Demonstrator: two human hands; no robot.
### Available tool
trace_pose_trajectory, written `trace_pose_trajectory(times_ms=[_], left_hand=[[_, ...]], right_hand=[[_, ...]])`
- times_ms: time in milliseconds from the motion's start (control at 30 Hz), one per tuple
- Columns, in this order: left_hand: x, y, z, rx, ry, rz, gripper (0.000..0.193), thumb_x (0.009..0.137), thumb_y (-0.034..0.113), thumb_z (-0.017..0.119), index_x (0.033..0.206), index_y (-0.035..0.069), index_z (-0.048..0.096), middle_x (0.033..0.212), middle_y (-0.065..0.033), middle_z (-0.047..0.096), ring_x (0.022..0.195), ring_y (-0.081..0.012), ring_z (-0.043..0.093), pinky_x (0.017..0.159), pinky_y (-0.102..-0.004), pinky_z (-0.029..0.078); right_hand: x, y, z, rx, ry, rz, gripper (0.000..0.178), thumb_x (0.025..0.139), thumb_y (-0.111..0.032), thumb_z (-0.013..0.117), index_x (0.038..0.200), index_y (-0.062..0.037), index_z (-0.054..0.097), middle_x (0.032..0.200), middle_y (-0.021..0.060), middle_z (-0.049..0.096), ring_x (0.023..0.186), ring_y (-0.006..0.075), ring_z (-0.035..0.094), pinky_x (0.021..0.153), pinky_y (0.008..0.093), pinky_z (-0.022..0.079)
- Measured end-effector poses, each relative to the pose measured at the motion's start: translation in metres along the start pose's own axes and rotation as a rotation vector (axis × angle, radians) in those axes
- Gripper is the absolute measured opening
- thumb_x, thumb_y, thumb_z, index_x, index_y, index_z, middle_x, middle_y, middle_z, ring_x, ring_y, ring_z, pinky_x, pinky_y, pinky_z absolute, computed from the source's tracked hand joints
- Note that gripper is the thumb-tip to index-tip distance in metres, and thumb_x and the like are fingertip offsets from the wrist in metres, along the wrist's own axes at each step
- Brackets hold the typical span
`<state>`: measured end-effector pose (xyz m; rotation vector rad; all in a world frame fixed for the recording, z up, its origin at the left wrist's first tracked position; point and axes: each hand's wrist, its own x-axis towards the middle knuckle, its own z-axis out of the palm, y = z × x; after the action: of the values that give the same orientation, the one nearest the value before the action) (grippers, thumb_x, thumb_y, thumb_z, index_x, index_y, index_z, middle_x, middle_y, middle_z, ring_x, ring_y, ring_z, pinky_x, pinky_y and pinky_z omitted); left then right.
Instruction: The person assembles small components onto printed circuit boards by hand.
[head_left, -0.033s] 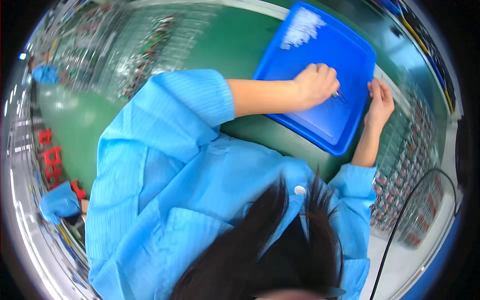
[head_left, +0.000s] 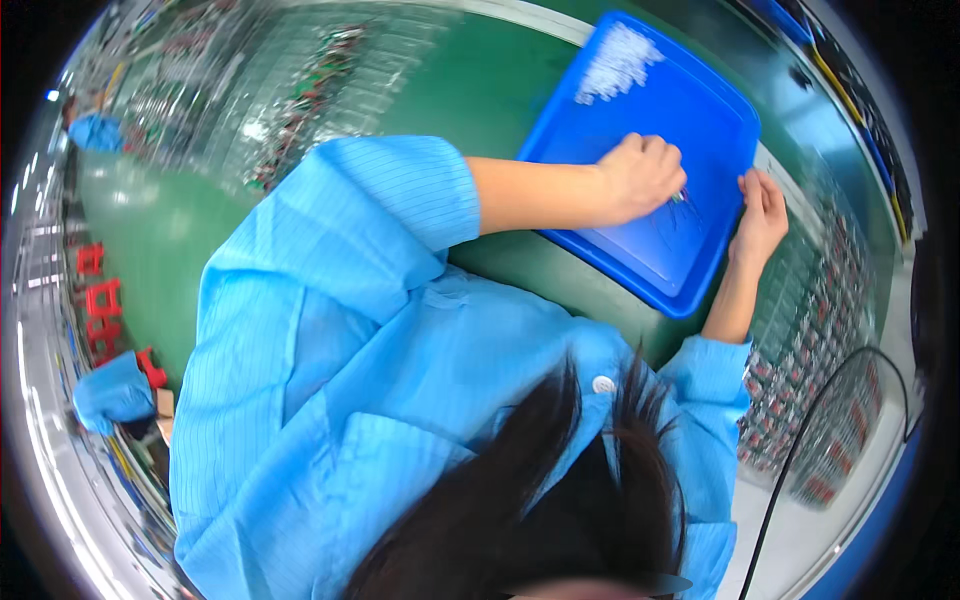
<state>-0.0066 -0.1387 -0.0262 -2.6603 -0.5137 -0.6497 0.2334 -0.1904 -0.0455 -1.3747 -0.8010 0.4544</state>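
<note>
My left hand (head_left: 643, 180) reaches across the blue tray (head_left: 741, 118), its fingers curled closed around a small part with thin dark wires (head_left: 688, 200). Only a little of that part shows past the fingertips, so its kind is unclear. Beside the tray's right rim is my right hand (head_left: 762, 215), thumb and fingers drawn together. Whether anything is pinched there is too small to see. A pile of small white pieces (head_left: 620, 65) lies in the tray's far left corner.
The tray rests on a green table (head_left: 445, 85). Clear-plastic packs of small parts (head_left: 310, 100) lie at the left, and more rows of parts (head_left: 815, 330) at the right. A black cable (head_left: 795, 450) curves at the lower right. Red stools (head_left: 103, 298) stand far left.
The whole view has shifted slightly, with the tray a little lower and further right. My right fingertips now sit closer to the tray's rim. My left hand stays closed over the tray.
</note>
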Motion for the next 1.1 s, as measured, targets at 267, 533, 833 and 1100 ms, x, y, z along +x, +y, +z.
trace_pose_trajectory(times_ms=[267, 533, 833, 1100], left_hand=[[0.015, -0.04, -0.017, -0.594, -0.431, -0.138, 0.028, 0.092, 0.016, 0.056, 0.111, -0.003, 0.063, 0.116, -0.0273, 0.063, 0.109, -0.044, 0.064, 0.08, -0.0577, 0.054], [0.025, -0.131, -0.043, -0.751, -0.679, -0.146, 0.035, 0.097, 0.01, 0.05, 0.126, -0.009, 0.051, 0.117, -0.0253, 0.064, 0.106, -0.0379, 0.066, 0.093, -0.0478, 0.052], [-0.063, -0.283, -0.11, -1.128, -0.795, -0.962, 0.075, 0.092, 0.021, 0.069, 0.157, 0.005, 0.033, 0.132, -0.0198, 0.058, 0.122, -0.0322, 0.057, 0.102, -0.0412, 0.047], [-0.195, -0.443, -0.052, -0.098, -0.564, -0.275, 0.026, 0.089, 0.007, 0.052, 0.112, -0.005, 0.048, 0.109, -0.0314, 0.057, 0.106, -0.0503, 0.056, 0.091, -0.0529, 0.047]], right_hand=[[-0.007, 0.017, -0.01, -0.076, -0.009, -0.237, 0.015, 0.095, -0.004, 0.072, 0.107, 0.004, 0.071, 0.095, 0.0085, 0.074, 0.084, 0.0131, 0.069, 0.078, 0.0249, 0.055], [-0.045, -0.075, 0.043, -0.673, -0.461, -0.244, 0.017, 0.09, -0.019, 0.076, 0.098, -0.0041, 0.075, 0.085, 0.009, 0.074, 0.076, 0.0158, 0.067, 0.07, 0.0299, 0.05], [-0.06, -0.07, 0.025, -0.68, -0.434, -0.177, 0.012, 0.091, -0.011, 0.074, 0.098, -0.0023, 0.074, 0.086, 0.0068, 0.072, 0.076, 0.0132, 0.061, 0.074, 0.029, 0.05], [-0.063, -0.091, 0.031, -0.661, -0.407, -0.102, 0.011, 0.093, -0.009, 0.072, 0.098, 0.0007, 0.074, 0.086, 0.0026, 0.071, 0.076, 0.0094, 0.057, 0.073, 0.0257, 0.048]])
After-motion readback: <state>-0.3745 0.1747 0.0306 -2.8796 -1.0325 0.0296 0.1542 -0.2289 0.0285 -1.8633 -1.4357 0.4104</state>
